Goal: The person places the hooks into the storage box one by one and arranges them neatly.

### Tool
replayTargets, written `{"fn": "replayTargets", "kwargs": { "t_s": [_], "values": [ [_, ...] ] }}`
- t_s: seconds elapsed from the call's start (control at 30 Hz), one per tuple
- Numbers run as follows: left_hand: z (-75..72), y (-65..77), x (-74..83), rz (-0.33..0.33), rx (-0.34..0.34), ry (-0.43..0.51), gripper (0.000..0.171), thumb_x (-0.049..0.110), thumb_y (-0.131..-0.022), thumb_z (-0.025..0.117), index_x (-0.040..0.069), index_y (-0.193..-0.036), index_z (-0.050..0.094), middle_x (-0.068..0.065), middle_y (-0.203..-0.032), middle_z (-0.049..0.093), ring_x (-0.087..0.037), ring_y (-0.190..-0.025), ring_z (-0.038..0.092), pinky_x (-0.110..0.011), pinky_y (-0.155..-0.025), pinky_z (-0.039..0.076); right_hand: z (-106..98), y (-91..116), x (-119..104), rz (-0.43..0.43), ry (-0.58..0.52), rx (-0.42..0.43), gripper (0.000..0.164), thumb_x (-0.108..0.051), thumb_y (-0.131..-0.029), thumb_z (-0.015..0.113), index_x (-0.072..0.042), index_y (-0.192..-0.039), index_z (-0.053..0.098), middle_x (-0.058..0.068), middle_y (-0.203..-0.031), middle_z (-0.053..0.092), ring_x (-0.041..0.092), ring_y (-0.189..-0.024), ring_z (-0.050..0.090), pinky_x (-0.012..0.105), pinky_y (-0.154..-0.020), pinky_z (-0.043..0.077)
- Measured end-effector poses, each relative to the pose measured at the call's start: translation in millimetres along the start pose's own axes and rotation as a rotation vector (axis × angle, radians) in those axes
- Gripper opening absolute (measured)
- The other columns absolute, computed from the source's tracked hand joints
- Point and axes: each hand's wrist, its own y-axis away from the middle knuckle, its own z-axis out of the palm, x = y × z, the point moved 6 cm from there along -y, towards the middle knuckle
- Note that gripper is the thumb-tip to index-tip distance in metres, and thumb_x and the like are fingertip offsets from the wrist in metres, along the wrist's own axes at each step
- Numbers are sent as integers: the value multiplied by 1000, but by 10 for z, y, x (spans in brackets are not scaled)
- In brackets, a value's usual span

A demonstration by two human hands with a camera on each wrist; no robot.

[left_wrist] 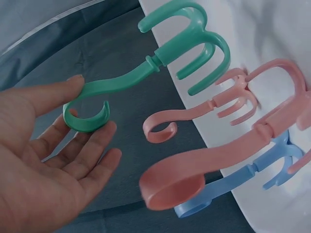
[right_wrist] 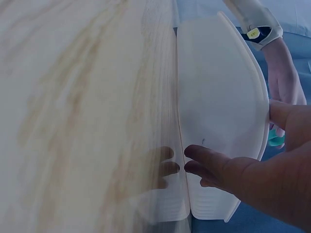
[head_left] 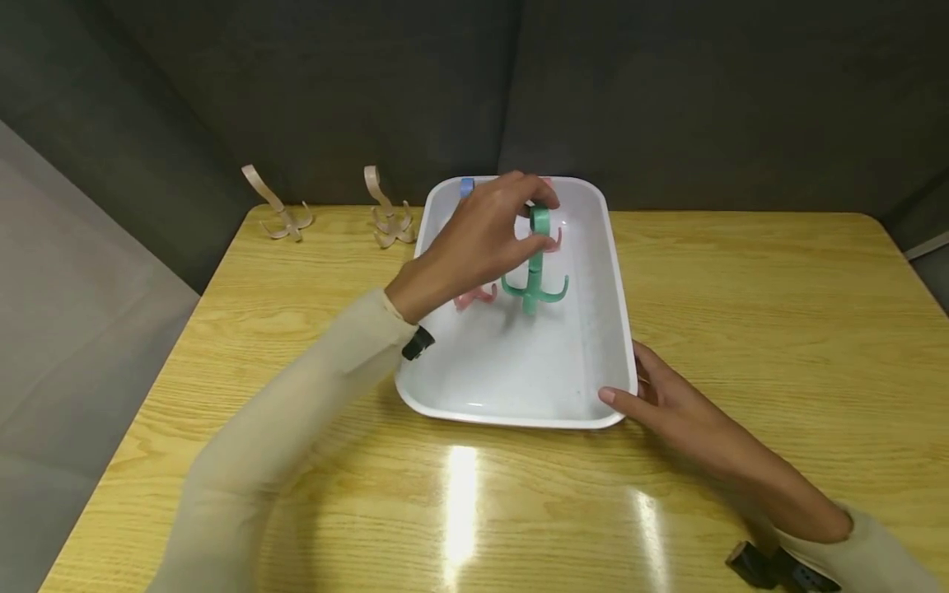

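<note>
My left hand point(head_left: 482, 235) reaches over the white plastic tray point(head_left: 511, 371) and pinches a green multi-prong hook point(head_left: 535, 284) by its curved top. In the left wrist view, the thumb lies on the green hook's point(left_wrist: 180, 47) curl with fingers beneath it, prongs at the far end. Inside the tray stand two pink hooks point(left_wrist: 218, 153) and a blue hook point(left_wrist: 233, 177), partly hidden behind my left hand in the head view. My right hand point(head_left: 670, 412) grips the tray's near right corner, thumb over the rim, fingers along the outer wall point(right_wrist: 218, 87).
Two beige hooks, one at the table's far left corner point(head_left: 280, 216) and one beside the tray point(head_left: 390, 222), stand along the back edge. The wooden table point(head_left: 756, 329) ends at a dark curtain point(head_left: 704, 99) behind.
</note>
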Motion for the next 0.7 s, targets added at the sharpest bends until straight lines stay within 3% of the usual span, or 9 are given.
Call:
{"fn": "replayTargets", "kwargs": {
  "t_s": [0.3,0.7],
  "values": [
    [169,-74,-57,-13,-19,-2,29,7,-92,80,0,-118,69,-8,-112,67,-15,-96,62,-18,-84,52,-4,-6,8,6,-6,-2,78,-16,-108,59,-4,-166,8,26,-157,36,45,-132,52,22,-95,50],
    [285,-99,-111,-44,-55,-28,31,8,-90,82,1,-117,69,-7,-111,64,-18,-96,61,-22,-83,52,4,-6,4,15,-4,1,79,-16,-108,59,-3,-166,7,28,-157,36,45,-133,51,22,-96,51]
  ]
}}
